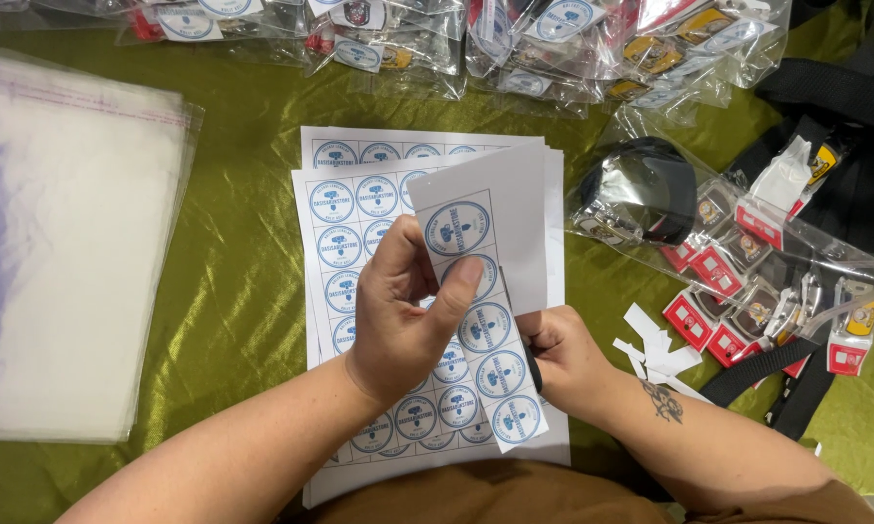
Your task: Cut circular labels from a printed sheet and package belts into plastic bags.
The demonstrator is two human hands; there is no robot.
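Note:
My left hand (398,315) pinches a white strip of round blue-printed labels (476,291) and holds it up over a stack of label sheets (335,209). My right hand (563,354) sits just right of the strip. It grips black-handled scissors (532,369), whose blades lie along the strip's right edge and are mostly hidden. A tattoo marks my right forearm.
A pile of clear plastic bags (64,243) lies at the left on the green satin cloth (243,252). Several bagged small items (515,49) line the far edge. At the right are black straps (844,107), a bagged black pouch (641,189), red-carded items (718,272) and white paper offcuts (655,349).

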